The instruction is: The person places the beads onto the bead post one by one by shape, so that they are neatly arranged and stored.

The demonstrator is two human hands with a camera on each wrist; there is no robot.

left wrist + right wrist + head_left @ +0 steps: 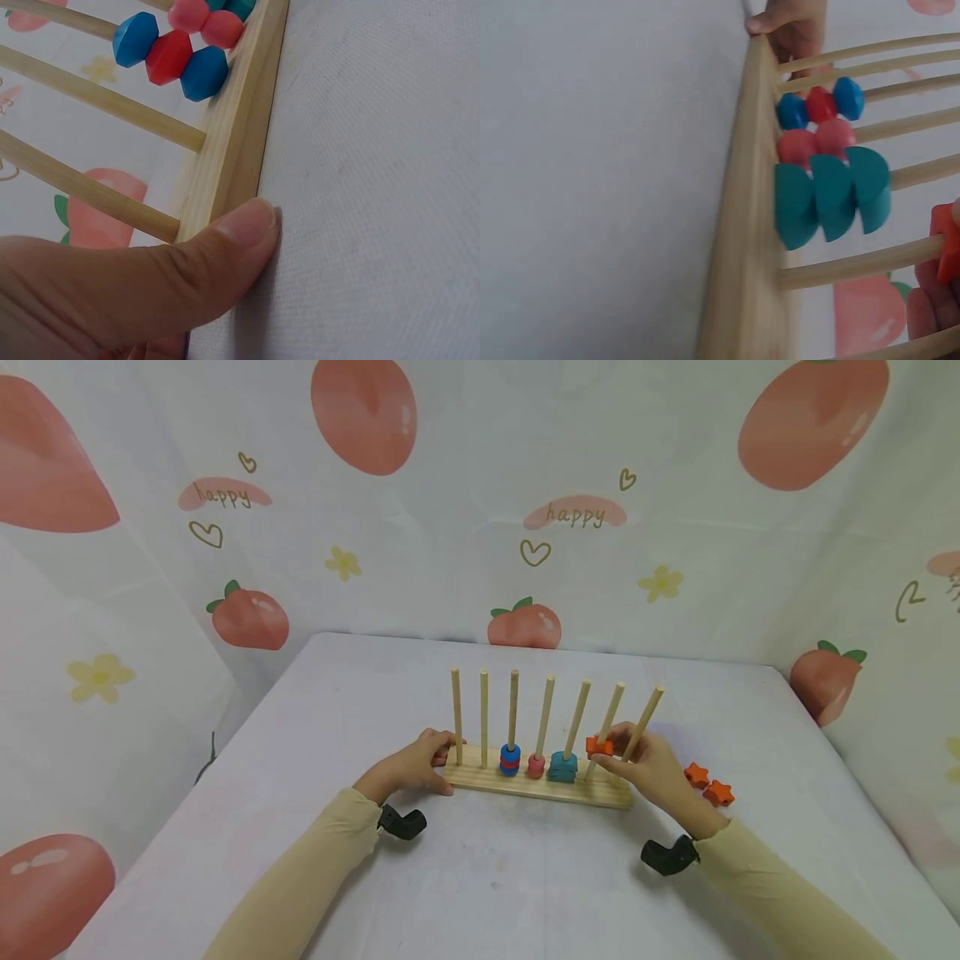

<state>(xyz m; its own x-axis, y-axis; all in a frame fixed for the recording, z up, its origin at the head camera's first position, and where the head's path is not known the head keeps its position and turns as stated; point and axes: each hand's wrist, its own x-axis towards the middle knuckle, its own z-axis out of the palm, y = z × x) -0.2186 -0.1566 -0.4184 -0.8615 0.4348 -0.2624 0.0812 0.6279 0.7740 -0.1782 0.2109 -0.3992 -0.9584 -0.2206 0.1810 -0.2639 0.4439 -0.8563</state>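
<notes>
A wooden peg base [480, 781] with several upright pegs stands on the table. My left hand [411, 767] grips its left end; in the left wrist view the thumb [244, 225] lies along the front edge. With my right hand [651, 768] I pinch an orange star bead [599, 747], threaded on the second peg from the right, above the base. In the right wrist view the peg passes into this bead [946, 244]. Blue and red beads [510, 760], two pink beads [816, 142] and three teal half-round beads [832, 196] are stacked on the middle pegs.
Two loose orange star beads [707, 784] lie on the white table [480, 877], right of my right hand. A cloth backdrop [450, 552] printed with peaches hangs behind and beside the table. Black wrist mounts [670, 856] sit below both hands.
</notes>
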